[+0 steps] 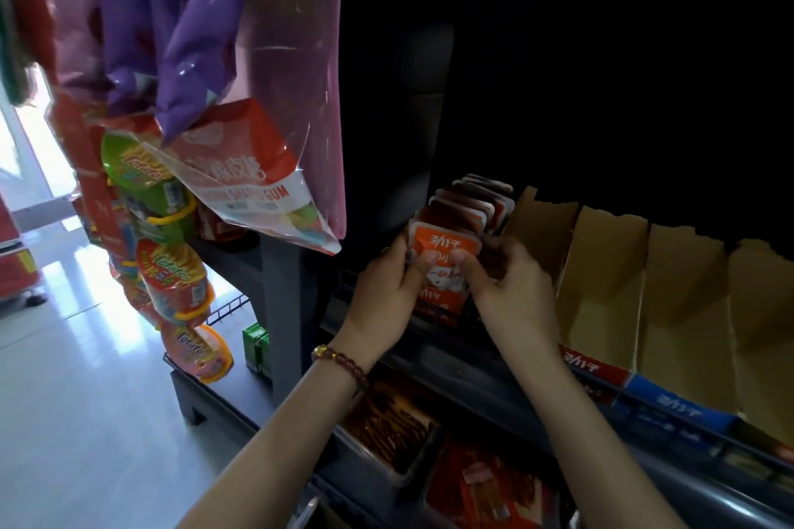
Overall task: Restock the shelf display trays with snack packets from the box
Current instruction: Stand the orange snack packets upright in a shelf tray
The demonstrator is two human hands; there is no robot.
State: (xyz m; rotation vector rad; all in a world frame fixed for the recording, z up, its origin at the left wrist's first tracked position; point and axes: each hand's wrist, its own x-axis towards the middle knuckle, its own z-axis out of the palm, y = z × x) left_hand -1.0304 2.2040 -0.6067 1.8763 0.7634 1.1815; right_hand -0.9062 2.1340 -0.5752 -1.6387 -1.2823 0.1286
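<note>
Packets stand on edge in a row that runs away from you, back into the dark shelf, and that front-to-back line is what your coming move turns on. Your left hand and right hand meet at the near end of the row, thumbs pressed on the face of the front orange packet, fingers curled round its sides; both pinch that packet, or a small bundle behind it, which you cannot tell apart here. The row sits in the leftmost tray, directly ahead of your hands and just above them. Neither hand is clearly nearer; they flank it evenly. To your right stand open cardboard trays, which look empty. Pushing straight back along the row should seat the stack. No supply box shows.
</note>
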